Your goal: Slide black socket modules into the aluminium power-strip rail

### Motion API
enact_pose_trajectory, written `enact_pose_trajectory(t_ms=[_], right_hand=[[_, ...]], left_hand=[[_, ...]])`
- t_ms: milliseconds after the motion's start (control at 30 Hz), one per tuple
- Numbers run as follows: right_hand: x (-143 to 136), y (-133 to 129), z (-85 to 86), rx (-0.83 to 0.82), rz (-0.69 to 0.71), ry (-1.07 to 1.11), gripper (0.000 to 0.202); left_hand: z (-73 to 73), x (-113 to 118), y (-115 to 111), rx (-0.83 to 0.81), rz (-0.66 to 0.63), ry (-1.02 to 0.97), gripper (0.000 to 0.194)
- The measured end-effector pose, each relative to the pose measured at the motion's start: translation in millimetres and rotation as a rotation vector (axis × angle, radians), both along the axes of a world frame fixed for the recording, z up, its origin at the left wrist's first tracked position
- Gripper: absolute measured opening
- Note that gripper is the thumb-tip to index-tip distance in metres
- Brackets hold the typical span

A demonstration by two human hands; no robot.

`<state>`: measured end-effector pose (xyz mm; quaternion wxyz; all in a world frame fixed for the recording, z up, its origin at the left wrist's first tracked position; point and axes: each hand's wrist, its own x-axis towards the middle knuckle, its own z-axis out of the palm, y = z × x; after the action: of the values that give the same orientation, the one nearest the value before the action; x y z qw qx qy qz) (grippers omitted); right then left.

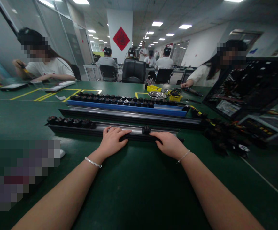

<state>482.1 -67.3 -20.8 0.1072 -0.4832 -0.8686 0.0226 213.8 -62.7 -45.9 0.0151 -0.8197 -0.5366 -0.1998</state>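
Observation:
A long black rail [62, 129] with a shiny metal channel lies crosswise in front of me on the green table. Several black socket-like blocks [68, 121] sit in the channel at its left end. One more black block [147, 130] stands alone further right in the channel. My left hand [113, 140] rests on the rail's middle, fingers stretched over the channel and thumb along the near side. My right hand [171, 144] lies at the rail's right part, its index fingertip at the lone block and its thumb apart. Neither hand is closed round anything.
Behind lie another black rail [129, 113] and a blue rail [170, 110] beside rows of black blocks. A heap of black parts [221, 135] and a black computer case [256, 83] stand right. Yellow trays [153, 88] and a metal dish [157, 95] sit behind. Co-workers sit across.

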Motion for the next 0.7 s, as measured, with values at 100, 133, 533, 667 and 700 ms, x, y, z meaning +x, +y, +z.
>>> enact_pose_trajectory(t_ms=[100,133,533,667,700], right_hand=[[1.1,0.5,0.0,0.001,0.003,0.003,0.041],[1.4,0.7,0.0,0.001,0.004,0.003,0.041],[3.6,2.5,1.8,-0.011,-0.008,-0.014,0.040],[6.7,3.9,2.6,-0.016,-0.010,-0.033,0.040],[7.5,3.9,3.1,-0.020,-0.011,-0.036,0.040]], left_hand=[[0.3,-0.3,0.1,0.001,0.000,-0.001,0.038],[0.3,-0.3,0.1,0.001,0.000,0.000,0.038],[0.3,-0.4,0.1,-0.006,-0.005,-0.009,0.039],[-0.1,-0.7,0.4,-0.004,-0.007,-0.006,0.039],[-0.4,-0.8,0.6,-0.004,-0.007,-0.005,0.039]])
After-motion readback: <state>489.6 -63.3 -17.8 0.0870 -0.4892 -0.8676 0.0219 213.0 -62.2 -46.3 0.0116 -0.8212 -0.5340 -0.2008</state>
